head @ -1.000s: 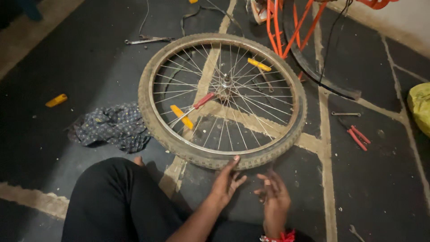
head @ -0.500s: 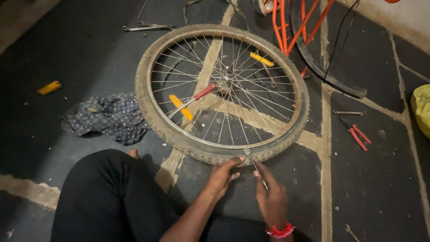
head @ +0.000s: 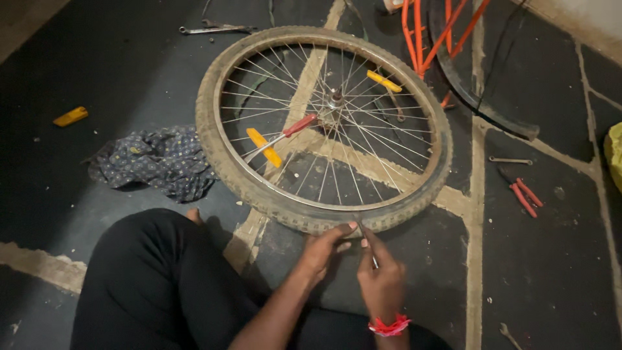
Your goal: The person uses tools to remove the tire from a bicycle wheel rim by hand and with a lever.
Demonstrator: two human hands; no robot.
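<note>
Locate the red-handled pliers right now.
Head view, right side: the red-handled pliers lie on the dark floor, right of the bicycle wheel, just below a small wrench, away from both hands.

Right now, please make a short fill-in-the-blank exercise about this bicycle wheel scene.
1. The bicycle wheel lies flat on the ____.
2. The left hand and right hand meet at the wheel's ____ edge.
3. The patterned cloth lies ____ the wheel, not inside it.
4. The pliers have ____ handles.

Missing words: floor; near; outside; red
</note>
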